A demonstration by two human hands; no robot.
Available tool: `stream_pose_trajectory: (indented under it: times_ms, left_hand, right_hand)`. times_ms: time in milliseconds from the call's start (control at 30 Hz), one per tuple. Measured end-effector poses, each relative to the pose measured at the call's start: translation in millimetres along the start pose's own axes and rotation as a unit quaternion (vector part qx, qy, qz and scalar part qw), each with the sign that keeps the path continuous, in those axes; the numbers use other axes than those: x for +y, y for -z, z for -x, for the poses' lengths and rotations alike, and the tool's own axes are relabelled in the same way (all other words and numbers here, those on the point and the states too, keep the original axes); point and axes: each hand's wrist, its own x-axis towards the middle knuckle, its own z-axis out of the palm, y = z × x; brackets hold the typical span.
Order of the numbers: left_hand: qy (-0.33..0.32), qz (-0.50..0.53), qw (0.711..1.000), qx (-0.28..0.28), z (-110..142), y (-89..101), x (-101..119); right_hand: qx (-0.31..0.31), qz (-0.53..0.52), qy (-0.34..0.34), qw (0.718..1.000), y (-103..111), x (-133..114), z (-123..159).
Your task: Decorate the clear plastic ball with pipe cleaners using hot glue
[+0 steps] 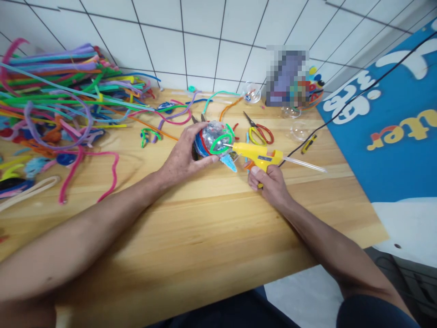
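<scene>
My left hand [184, 157] is closed round a clear plastic ball [212, 136] wrapped with blue, red and green pipe cleaners, held just above the wooden table [211, 228]. My right hand [268, 180] grips the handle of a yellow glue gun [259, 155]. Its nozzle points left and touches the green loop on the ball. A clear glue stick [303, 164] sticks out of the gun's back. A light blue cone-shaped piece [229, 162] lies under the ball.
A big heap of coloured pipe cleaners [61, 95] covers the table's left and back. Red and yellow scissors [259, 132] lie behind the gun. Clear half-shells [298, 130] and a small bowl [251, 93] stand at the back right. A black cord [358, 95] crosses a blue sheet [392, 136] on the right.
</scene>
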Motion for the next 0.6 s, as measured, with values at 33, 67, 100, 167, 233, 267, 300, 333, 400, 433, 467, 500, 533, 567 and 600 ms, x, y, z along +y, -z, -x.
stream_pose_trajectory:
  times_ms: [33,67,100,167,233,267,300,333,400,433,467,500,533,567,600]
  left_hand:
    - [0.001,-0.001,1.0,-0.001,0.1,-0.1,-0.4]
    - [0.003,-0.002,1.0,-0.002,0.1,-0.2,-0.7]
    - [0.004,-0.003,1.0,-0.003,0.1,-0.3,-0.8]
    - [0.005,-0.004,1.0,-0.005,0.0,-0.4,-0.7]
    - [0.004,-0.003,1.0,-0.005,0.0,-0.2,-0.2]
    - [0.004,-0.004,1.0,-0.006,0.0,0.0,-0.1]
    - [0.004,-0.004,1.0,-0.007,0.2,0.3,0.0]
    - [0.005,-0.005,1.0,-0.008,0.4,0.6,-0.2]
    - [0.011,-0.007,1.0,-0.014,1.0,1.1,-0.8]
    - [0.013,-0.007,1.0,-0.016,1.3,1.2,-1.1]
    - [0.015,-0.006,1.0,-0.017,1.5,1.3,-1.4]
    - [0.017,-0.005,1.0,-0.018,1.6,1.3,-1.6]
    - [0.016,-0.004,1.0,-0.017,1.6,1.3,-1.6]
    - [0.015,-0.001,1.0,-0.015,1.5,1.2,-1.5]
    - [0.014,0.002,1.0,-0.013,1.4,1.2,-1.2]
  right_hand:
    - [0.0,0.002,0.0,1.0,0.1,0.3,0.2]
    - [0.003,0.002,0.0,1.0,0.3,0.3,0.2]
    - [0.008,-0.003,0.001,1.0,0.5,-0.1,-0.1]
    - [0.021,-0.019,0.004,1.0,0.7,-1.5,-1.6]
    - [0.025,-0.033,0.004,0.999,0.6,-3.0,-3.7]
    - [0.025,-0.038,0.006,0.999,0.4,-3.3,-4.7]
    - [0.024,-0.041,0.008,0.999,0.3,-3.3,-5.3]
    - [0.023,-0.042,0.008,0.999,0.2,-3.0,-5.7]
    - [0.02,-0.039,0.007,0.999,0.2,-1.6,-5.6]
    - [0.018,-0.036,0.005,0.999,0.4,-0.8,-5.3]
    - [0.016,-0.033,0.004,0.999,0.6,-0.1,-4.9]
    - [0.016,-0.031,0.003,0.999,0.7,0.5,-4.6]
    - [0.018,-0.033,0.004,0.999,0.8,0.8,-4.4]
    - [0.023,-0.036,0.006,0.999,0.7,1.0,-4.4]
    - [0.028,-0.04,0.009,0.999,0.6,1.1,-4.5]
